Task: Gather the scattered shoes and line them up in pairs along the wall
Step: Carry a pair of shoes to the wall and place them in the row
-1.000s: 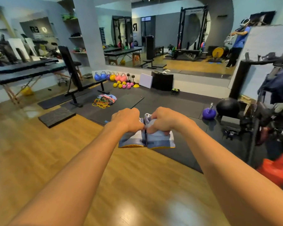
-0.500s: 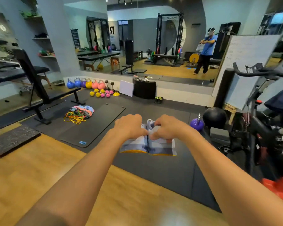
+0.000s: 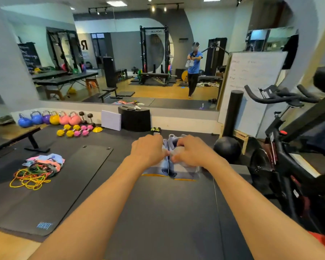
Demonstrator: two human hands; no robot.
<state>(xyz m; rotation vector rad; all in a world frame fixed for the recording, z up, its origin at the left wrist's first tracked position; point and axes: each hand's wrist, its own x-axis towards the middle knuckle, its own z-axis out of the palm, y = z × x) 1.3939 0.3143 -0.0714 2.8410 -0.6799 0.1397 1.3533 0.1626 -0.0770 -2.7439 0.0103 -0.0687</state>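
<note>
I carry two pale blue-grey shoes with yellow-edged soles side by side in front of me, above the black floor mats. My left hand (image 3: 148, 150) grips the left shoe (image 3: 156, 168) at its collar. My right hand (image 3: 189, 152) grips the right shoe (image 3: 186, 172) the same way. Their heels touch in the middle and the toes point away from me. A small dark pair of shoes with yellow marks (image 3: 155, 129) stands on the mat at the foot of the mirrored wall (image 3: 176, 113), straight ahead.
A black box (image 3: 134, 119) and a white board (image 3: 111, 120) stand against the wall. Kettlebells (image 3: 49, 119) and dumbbells (image 3: 74, 130) lie to the left, resistance bands (image 3: 38, 171) on a mat. An exercise bike (image 3: 293, 147), a black ball (image 3: 227, 149) and a whiteboard (image 3: 251, 87) fill the right.
I have walked off the wooden floor onto the black mats and come closer to the mirrored wall. Both hands hold the shoes as before.
</note>
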